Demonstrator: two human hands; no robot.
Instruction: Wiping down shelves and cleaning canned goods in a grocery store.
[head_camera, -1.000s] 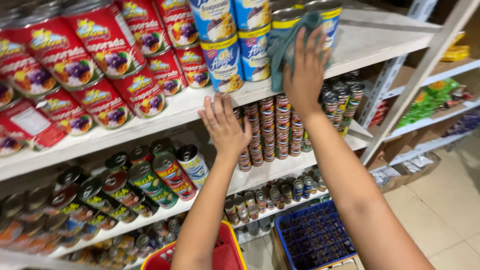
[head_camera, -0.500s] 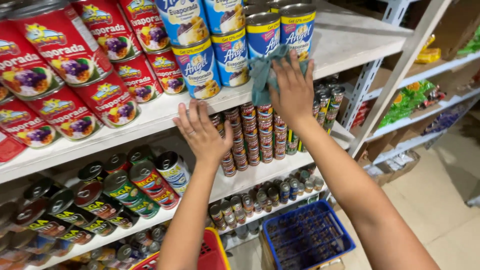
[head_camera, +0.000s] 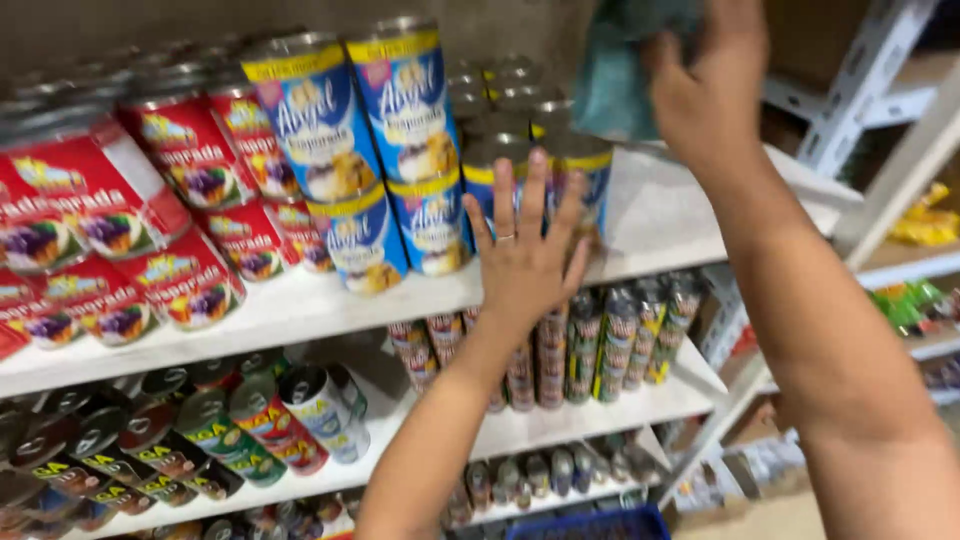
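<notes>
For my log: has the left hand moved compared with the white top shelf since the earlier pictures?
Yes. The left hand rose from under the white top shelf edge to the blue cans on it.

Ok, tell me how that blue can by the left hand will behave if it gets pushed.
The blue can looks rigid metal, so it should slide rather than dent. It stands upright near the shelf edge, so a hard push might tip it off. On its side it would probably roll. The left hand rests against it.

Both arms reach up. The left hand (head_camera: 525, 250) is flat with fingers spread. The right hand (head_camera: 705, 85) is higher, fingers curled tight.
</notes>
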